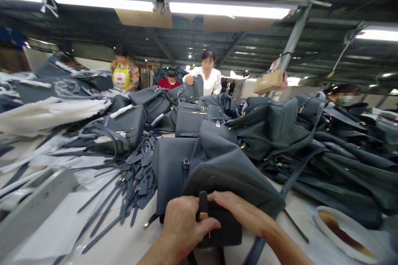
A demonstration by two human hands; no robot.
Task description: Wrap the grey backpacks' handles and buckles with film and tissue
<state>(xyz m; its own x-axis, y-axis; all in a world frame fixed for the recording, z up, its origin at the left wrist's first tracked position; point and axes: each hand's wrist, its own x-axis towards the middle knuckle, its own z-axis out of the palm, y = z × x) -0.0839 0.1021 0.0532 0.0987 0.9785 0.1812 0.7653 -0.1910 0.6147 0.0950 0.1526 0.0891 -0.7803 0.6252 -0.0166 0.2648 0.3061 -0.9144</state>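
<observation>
Near the middle of the near edge of the worktop point(126, 242), a blue-grey bag point(224, 161) is lying slumped under the person's two bare hands. Its smooth, leather-like surface is catching a soft sheen; one flat panel is facing up on the left, while the fuller part beside it is bulging and folding into a soft peak. A line of stitching is curving round a darker panel towards the person, a small gold-toned buckle point(185, 161) is sitting on a narrow strap between the two parts, and a black section is showing beneath the hands.

The left hand point(183, 219) is keeping its fingers curled and clamped on a dark, round-ended piece point(203, 203) with an orange-tan band, the thumb stretching across below it. The right hand point(239, 211) is arching over the bag, its fingertips touching it close to that piece; whether those fingers are pinching anything, one cannot tell.

Left of the bag, dark tabs and straps point(141, 178) are lying in a tangled heap, and a grey trough-like piece point(37, 207) is standing towards the near left corner. A white dish point(345, 234) stained brown inside is resting towards the near right corner. More bags point(282, 120) are crowding towards the far edge, where a co-worker in white point(214, 82) is holding one up.
</observation>
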